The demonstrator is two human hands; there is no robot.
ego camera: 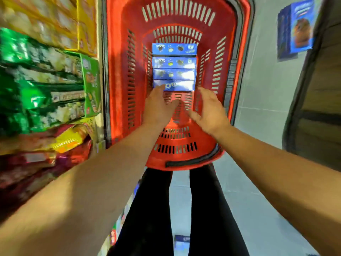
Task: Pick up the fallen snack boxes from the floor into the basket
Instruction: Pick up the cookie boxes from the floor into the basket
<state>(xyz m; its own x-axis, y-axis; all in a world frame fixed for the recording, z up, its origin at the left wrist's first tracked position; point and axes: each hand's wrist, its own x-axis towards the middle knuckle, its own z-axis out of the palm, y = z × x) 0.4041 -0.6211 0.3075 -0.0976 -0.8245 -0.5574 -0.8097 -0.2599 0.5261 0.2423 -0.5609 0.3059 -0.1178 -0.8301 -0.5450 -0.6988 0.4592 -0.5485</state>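
Four blue snack boxes (174, 68) lie in a row on the bottom of the red basket (118, 74). Both hands reach into the basket — the left hand (158, 106) with straight fingers touching the nearest box, the right hand (209, 111) spread, holding nothing. Beyond the basket's right rim another blue box (297, 28) lies on the floor (262, 85); one more blue box (182, 241) lies on the near side of the basket, between the person's legs (153, 209).

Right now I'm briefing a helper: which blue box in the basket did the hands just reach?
Look into the red basket on the floor. Four blue boxes lie in a row along its bottom. Take the nearest box, touching the left hand: it alone shows big white letters, not cookie pictures.
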